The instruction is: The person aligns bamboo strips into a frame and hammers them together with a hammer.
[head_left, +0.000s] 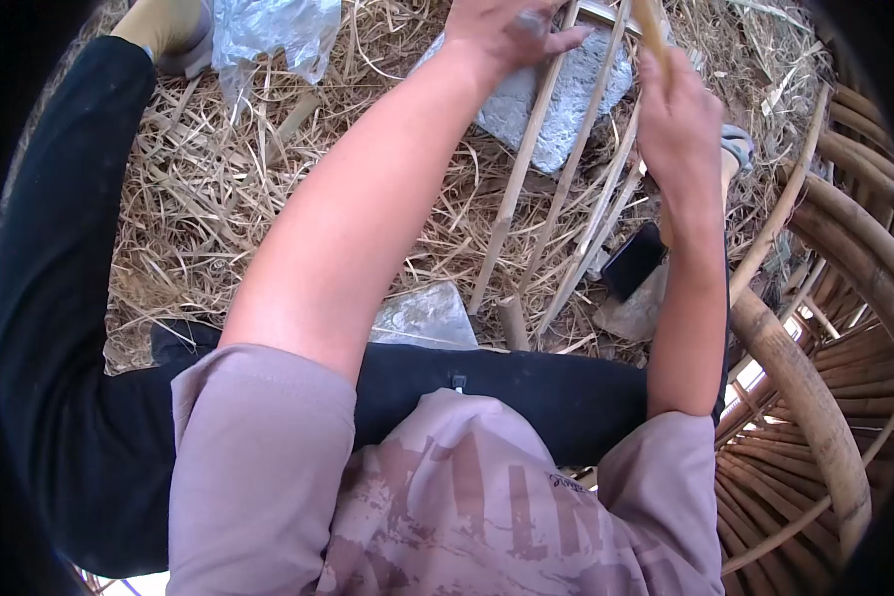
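At the top edge, my left hand (502,30) is partly cut off by the frame. Its thumb lies across a long bamboo strip (526,149), and the other fingers look bent around it. My right hand (677,119) is wrapped around a yellowish wooden handle (651,25) that runs out of view at the top, so its far end is hidden. Under the strips lies a flat grey stone (536,134). More narrow strips (591,233) slant down from it toward my lap.
Straw and shavings (238,199) cover the ground. A clear plastic bag (273,35) lies at upper left. A dark phone (634,260) rests by my right forearm, and a pale stone (427,318) near my leg. Curved bamboo furniture (805,397) stands close on the right.
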The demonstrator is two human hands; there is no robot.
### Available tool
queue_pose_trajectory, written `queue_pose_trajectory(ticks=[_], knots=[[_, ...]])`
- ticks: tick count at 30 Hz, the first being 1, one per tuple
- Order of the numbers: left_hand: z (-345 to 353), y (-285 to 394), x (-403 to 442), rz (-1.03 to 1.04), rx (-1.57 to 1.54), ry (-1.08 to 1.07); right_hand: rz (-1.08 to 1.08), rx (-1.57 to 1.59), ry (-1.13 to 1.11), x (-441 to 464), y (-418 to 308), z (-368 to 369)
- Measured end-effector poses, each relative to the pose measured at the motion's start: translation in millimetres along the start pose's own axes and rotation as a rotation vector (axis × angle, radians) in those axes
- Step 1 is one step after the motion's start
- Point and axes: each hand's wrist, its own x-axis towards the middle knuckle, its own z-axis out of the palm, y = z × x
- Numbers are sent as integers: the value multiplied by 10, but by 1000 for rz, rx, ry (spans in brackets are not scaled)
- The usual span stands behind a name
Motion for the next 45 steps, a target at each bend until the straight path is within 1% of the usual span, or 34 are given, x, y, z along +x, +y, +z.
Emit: queue_pose_trajectory(ticks=[1,3,5,8,9,11,13,14,16,17,20,21,23,25,26,28,29,31,32,33,35,36,37,38,40,41,44,45], knots=[[16,4,-19,3,-8,29,127,41,19,14,-104,-63],[20,15,-86,3,-23,46,80,86,100,16,-74,10],[-27,19,-47,6,-32,46,36,47,86,44,-24,-5],[35,-4,-37,27,-88,94,-20,-145,-106,82,126,-109],[52,-10,-31,23,-59,97,51,-53,-48,79,60,-154],[69,-3,-68,15,-1,89,11,132,-173,99,-141,-424],[15,14,-74,20,-11,73,183,-80,-79,98,-81,-119],[-19,16,-49,25,-14,71,79,-121,-66,134,42,-24],[22,14,-49,17,-5,36,-120,-214,-56,191,74,-62],[47,-15,-44,7,5,23,87,-130,-85,163,64,-111],[83,-14,-45,1,-43,51,239,-1,-24,149,-107,-124],[34,-4,-34,-13,-15,5,210,-154,-117,166,-57,-110],[-60,49,9,-36,37,-79,195,-163,-161,166,-2,-177],[89,-4,-8,14,70,84,166,-174,-212,186,21,-200],[168,-37,-62,33,87,156,165,-161,-150,183,12,-176],[57,-9,-71,-1,31,51,174,-129,-23,177,-16,-131],[-8,17,-43,-13,3,4,215,-172,-166,214,-17,-141],[-118,54,0,-19,45,-91,69,-162,-197,294,222,-123],[-108,50,14,-9,46,-70,-7,-162,-216,318,336,-127],[-88,45,25,1,48,-49,156,-115,-199,345,159,-246],[49,-16,-61,46,15,104,269,10,-187,438,214,-253],[47,-16,-82,46,17,108,330,75,-177,460,231,-258],[40,-14,-71,49,20,116,187,-23,-181,484,173,-267],[29,-10,-44,54,23,128,206,16,-278,488,214,-252],[137,-24,-54,85,-2,232,243,85,-469,511,316,-241],[191,-54,-70,88,-8,287,263,114,-410,513,352,-309],[-2,-13,-38,7,-54,4,387,374,-339,561,432,-457],[1,1,-56,1,-41,11,384,449,-352,595,410,-486]])
